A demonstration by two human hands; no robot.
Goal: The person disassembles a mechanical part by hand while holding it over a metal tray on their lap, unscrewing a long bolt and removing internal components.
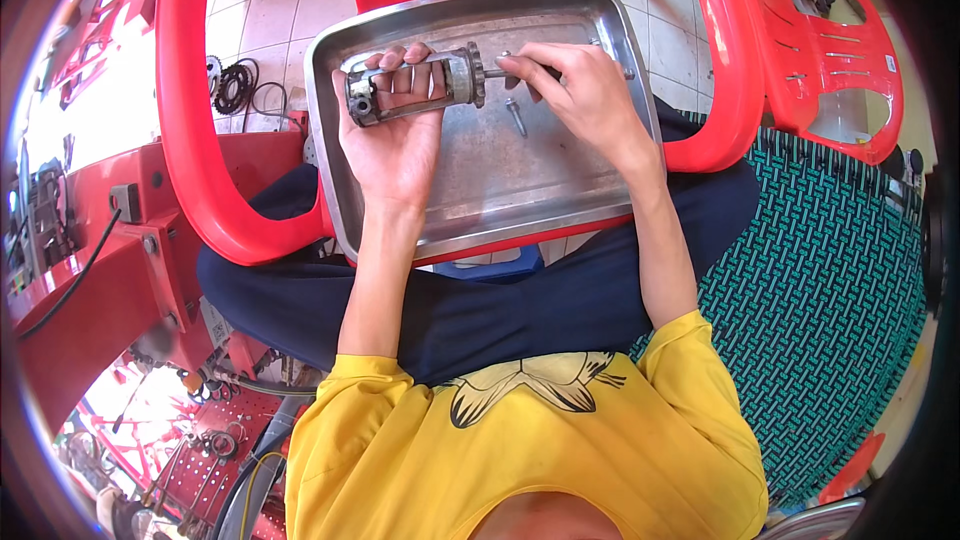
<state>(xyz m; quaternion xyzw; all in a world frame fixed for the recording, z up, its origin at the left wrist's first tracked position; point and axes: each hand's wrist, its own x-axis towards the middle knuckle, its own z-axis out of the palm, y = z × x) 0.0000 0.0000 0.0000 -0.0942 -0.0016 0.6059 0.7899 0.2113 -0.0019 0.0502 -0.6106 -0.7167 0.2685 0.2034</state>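
Observation:
My left hand point(395, 155) is wrapped from below around a cylindrical metal part point(460, 78) with a long cut-out window and a notched flange at its right end. My fingertips show through the window. A thin metal rod point(494, 73) sticks out of the flanged end, and my right hand point(582, 90) pinches its outer end between thumb and fingers. Both hands are above a shallow steel tray point(490, 180). Below the rod, a loose bolt point(515, 118) lies on the tray's floor. How far the rod reaches inside the part is hidden.
The tray rests on a red plastic chair point(240, 235) in front of my crossed legs. Another red chair point(830, 50) stands at the far right, beside a green woven seat point(810, 310). Red machinery point(110, 230) fills the left side; black ring-shaped parts point(235, 88) lie on the tiled floor.

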